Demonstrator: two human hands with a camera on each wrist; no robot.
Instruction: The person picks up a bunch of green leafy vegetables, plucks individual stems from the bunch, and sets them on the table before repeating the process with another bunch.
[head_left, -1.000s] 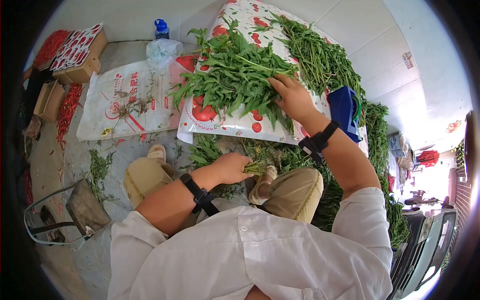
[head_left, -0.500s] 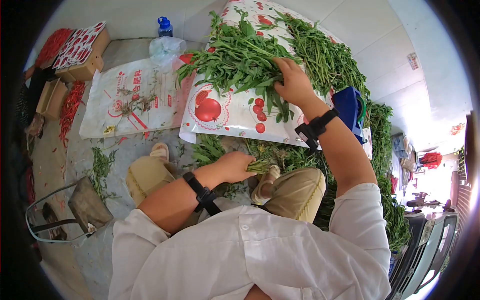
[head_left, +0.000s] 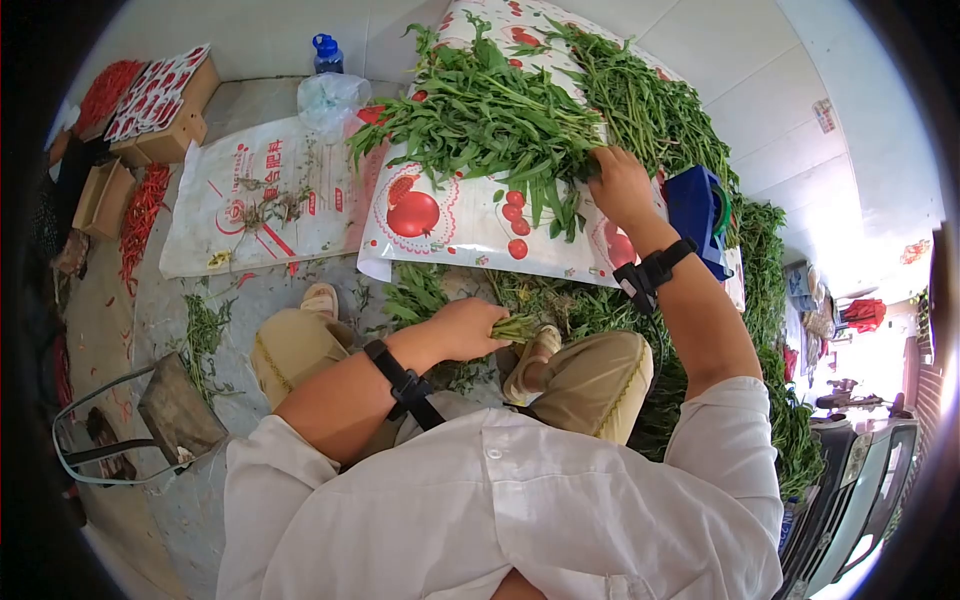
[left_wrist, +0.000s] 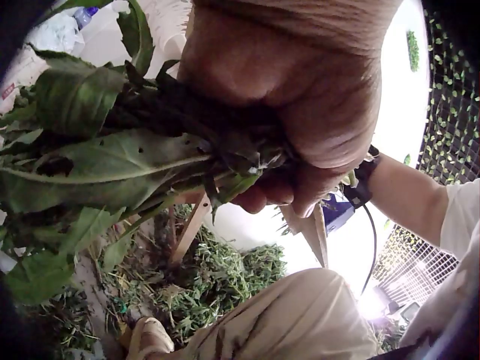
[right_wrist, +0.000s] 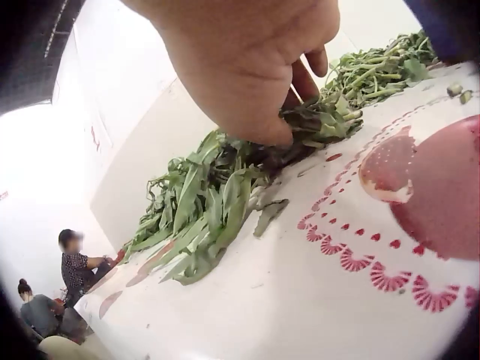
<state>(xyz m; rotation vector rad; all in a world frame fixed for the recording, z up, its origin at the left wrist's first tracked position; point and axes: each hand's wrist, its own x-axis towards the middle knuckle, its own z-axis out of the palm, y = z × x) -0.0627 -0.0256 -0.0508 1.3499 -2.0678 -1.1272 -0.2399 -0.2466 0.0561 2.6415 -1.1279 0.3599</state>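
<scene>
My left hand is low between the knees and grips a bunch of leafy greens. Cut stem ends poke out beside its fingers in the head view, while long leaves spread leftward in the left wrist view. On the table, my right hand is at the stem end of a heap of leafy greens. Thumb and fingers of that hand straddle the stems in the right wrist view, the thumb pressed against the near side. The heap's leaves trail away from the hand over the fruit-print cover.
More greens lie along the table's back side, near a blue tape dispenser. A white sack lies left of the table, with a plastic bag and blue bottle behind. Loose greens cover the floor by the feet.
My right hand has shifted right and a little toward the body, to the stem ends of the heap. The heap's greens lie slightly differently. The left hand keeps its bunch in place.
</scene>
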